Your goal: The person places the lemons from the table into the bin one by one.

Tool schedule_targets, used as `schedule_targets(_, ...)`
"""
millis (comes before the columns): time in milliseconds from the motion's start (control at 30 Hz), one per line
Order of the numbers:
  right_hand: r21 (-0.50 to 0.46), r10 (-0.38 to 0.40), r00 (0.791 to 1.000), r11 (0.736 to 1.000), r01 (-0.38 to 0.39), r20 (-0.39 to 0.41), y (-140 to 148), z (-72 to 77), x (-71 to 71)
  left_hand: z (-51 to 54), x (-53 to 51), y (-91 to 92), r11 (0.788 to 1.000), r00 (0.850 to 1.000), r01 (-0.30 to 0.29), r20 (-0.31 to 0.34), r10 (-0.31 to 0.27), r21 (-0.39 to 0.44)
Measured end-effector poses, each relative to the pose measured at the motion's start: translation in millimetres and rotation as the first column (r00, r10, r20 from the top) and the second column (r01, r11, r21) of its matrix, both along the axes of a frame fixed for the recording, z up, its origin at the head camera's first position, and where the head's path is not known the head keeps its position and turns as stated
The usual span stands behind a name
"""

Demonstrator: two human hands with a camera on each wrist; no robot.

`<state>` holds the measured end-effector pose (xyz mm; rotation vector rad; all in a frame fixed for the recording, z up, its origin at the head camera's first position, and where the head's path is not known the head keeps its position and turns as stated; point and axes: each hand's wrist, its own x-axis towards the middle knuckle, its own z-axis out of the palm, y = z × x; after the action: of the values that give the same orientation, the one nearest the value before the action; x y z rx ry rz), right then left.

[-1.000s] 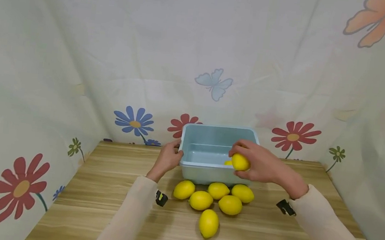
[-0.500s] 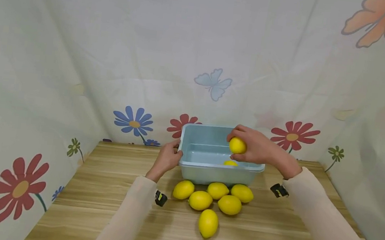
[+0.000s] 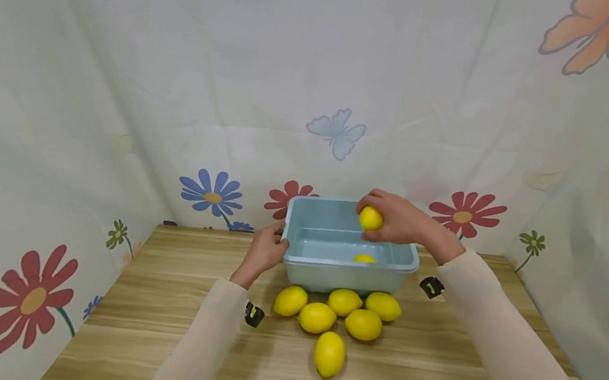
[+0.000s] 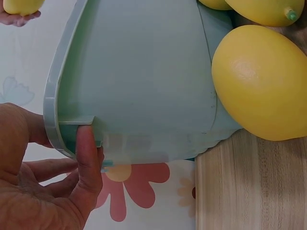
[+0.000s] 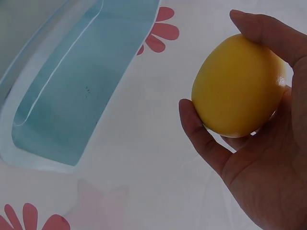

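**Lemon held up at tub**

Right hand (image 3: 399,221): thumb and fingers curled round a lemon (image 3: 371,218), above the tub (image 3: 339,278). Left hand (image 3: 263,253): grips tub's rim. Second lemon (image 3: 365,258) inside; six more lemons (image 3: 329,354) on bench (image 3: 178,307). Step, judged: loading. Next move likely calls for lowering, then releasing gently.

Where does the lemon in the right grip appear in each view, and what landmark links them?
Head: the lemon, in the right grip, is right of centre, slightly below mid-height.
Left wrist: top-left corner, cut off by the upper edge.
Right wrist: right of centre, slightly above mid-height.
Shared landmark: the blue bin.
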<state>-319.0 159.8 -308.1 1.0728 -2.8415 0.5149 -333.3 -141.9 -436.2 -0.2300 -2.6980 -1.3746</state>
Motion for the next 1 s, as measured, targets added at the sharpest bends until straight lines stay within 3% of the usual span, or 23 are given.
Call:
schedule_targets(467,0.071,-0.084,0.993,0.994,0.078,0.088,-1.5,-2.8,-30.4,2.3,1.9,0.4,1.000,1.000,0.001,0.017,-0.001,0.008)
schedule_targets(1000,0.167,-0.183,0.959,0.975,0.149,0.215,-5.9,-16.7,-59.2,3.3,1.5,1.1,1.000,1.000,0.006,0.023,-0.006,0.002)
